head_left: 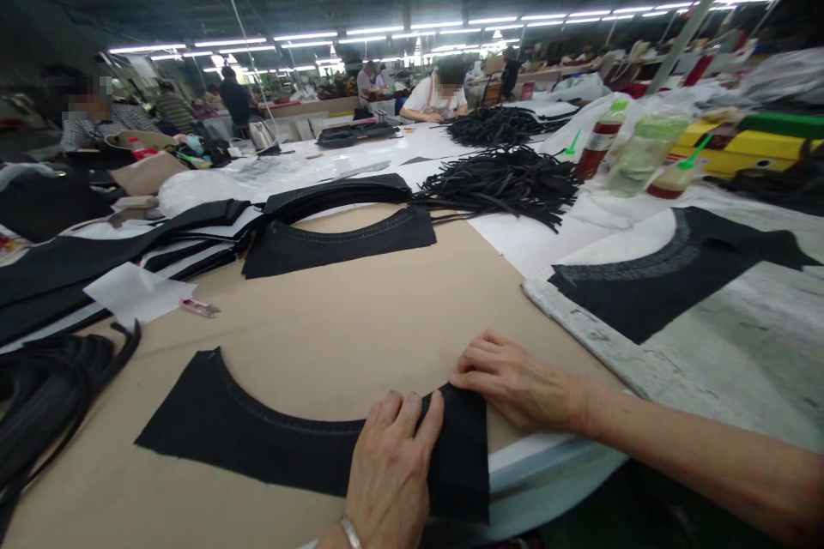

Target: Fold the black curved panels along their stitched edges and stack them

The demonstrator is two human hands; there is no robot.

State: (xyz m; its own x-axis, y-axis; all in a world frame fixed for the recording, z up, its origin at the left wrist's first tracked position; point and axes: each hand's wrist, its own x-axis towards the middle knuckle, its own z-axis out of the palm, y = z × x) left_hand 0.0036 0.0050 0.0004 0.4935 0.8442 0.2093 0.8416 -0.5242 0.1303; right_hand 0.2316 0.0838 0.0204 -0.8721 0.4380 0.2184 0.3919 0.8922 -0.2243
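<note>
A black fabric piece [296,455] with a curved, stitched inner edge lies flat before me on the beige board. My left hand [392,463] rests on it right of its middle, fingers spread, tips by the curved edge. At the piece's upper right end, my right hand [515,377] has curled fingers, thumb and fingertips pinching the edge. Farther back, a similar black piece [341,244] lies in front of a stack of black pieces [338,193]. Another curved black piece [644,274] rests on a whitish slab [721,352] to the right.
Black strips [502,180] are heaped beyond the board [348,309], and more strips [51,395] lie at left. Small pink-handled snips [199,307] lie near white paper [135,292]. Bottles [602,137] and a yellow box [740,146] stand at right. Co-workers sit farther back.
</note>
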